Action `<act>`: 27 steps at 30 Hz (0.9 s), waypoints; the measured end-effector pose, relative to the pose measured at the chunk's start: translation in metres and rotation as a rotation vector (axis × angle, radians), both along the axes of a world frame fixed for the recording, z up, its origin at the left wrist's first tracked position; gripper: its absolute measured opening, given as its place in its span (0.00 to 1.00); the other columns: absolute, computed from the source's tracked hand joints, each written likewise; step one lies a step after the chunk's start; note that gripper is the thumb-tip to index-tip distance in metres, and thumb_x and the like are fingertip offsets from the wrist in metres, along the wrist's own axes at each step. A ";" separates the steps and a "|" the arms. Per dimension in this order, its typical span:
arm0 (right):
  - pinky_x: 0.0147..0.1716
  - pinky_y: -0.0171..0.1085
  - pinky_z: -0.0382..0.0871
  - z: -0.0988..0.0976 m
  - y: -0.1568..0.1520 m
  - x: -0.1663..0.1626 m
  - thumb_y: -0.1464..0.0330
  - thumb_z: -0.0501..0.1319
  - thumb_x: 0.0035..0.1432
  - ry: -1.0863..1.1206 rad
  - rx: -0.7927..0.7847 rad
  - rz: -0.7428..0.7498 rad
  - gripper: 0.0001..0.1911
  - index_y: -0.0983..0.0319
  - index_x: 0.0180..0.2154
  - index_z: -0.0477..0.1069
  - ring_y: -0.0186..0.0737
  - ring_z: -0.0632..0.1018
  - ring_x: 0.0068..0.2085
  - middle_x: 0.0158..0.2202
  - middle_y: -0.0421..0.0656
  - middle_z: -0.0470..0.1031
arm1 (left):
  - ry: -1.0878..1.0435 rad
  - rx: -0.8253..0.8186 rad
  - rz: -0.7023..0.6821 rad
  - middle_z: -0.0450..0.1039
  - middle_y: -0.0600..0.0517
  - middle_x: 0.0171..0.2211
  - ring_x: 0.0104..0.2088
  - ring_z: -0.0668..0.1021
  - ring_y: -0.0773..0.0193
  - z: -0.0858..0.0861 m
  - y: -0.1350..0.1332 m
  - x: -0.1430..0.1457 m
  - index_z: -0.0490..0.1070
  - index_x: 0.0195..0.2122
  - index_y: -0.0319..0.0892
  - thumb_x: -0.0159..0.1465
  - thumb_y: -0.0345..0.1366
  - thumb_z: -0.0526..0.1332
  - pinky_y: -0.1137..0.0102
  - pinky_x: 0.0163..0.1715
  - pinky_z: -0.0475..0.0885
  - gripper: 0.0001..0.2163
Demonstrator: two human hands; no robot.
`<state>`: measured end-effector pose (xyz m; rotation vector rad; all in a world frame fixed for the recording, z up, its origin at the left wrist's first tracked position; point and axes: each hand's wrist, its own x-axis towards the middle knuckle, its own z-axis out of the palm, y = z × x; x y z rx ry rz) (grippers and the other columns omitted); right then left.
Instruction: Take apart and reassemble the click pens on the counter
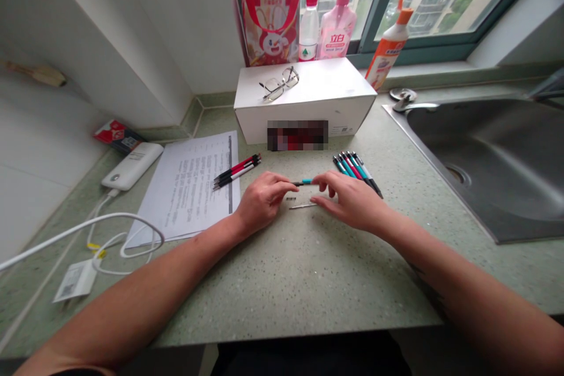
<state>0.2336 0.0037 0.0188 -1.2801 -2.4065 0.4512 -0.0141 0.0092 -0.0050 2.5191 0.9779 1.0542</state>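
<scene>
A teal pen barrel with a black grip (307, 181) lies between my two hands over the counter. My left hand (263, 200) is closed, its fingertips pinched at the black end. My right hand (350, 197) has its fingers bent at the teal end, which they partly hide; its thumb is spread apart from them. Near that thumb lies a thin silver pen refill (302, 206). A small dark part (291, 198), too small to name, rests beside my left fingertips. Just beyond my right hand is a row of several pens (352, 165), teal, red, white and black.
Several pens (237, 171) lie on a printed sheet (189, 188) at left. A white power bank (132, 165), a cable and a charger (76, 279) are farther left. Behind stands a white box (304, 79) with glasses (279, 85) on top. A metal sink (484, 170) is at right.
</scene>
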 end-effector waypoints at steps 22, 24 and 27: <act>0.33 0.37 0.64 -0.009 -0.007 -0.014 0.63 0.60 0.67 0.125 0.029 -0.008 0.08 0.61 0.39 0.73 0.37 0.75 0.32 0.36 0.44 0.77 | -0.125 -0.020 0.020 0.80 0.49 0.32 0.34 0.78 0.62 0.003 -0.006 0.005 0.77 0.41 0.41 0.69 0.34 0.63 0.66 0.36 0.75 0.04; 0.32 0.36 0.64 -0.008 -0.007 -0.016 0.63 0.61 0.66 0.161 0.016 -0.033 0.07 0.61 0.38 0.73 0.36 0.75 0.32 0.36 0.44 0.77 | -0.140 -0.031 0.025 0.80 0.49 0.32 0.34 0.78 0.62 0.003 -0.006 0.005 0.77 0.40 0.42 0.68 0.34 0.63 0.66 0.36 0.75 0.04; 0.31 0.37 0.64 -0.004 -0.008 -0.018 0.60 0.62 0.65 0.195 -0.044 -0.071 0.11 0.61 0.42 0.74 0.36 0.75 0.30 0.34 0.43 0.78 | -0.167 -0.013 0.016 0.80 0.50 0.32 0.34 0.78 0.63 0.005 -0.006 0.005 0.77 0.40 0.42 0.68 0.34 0.64 0.66 0.36 0.75 0.03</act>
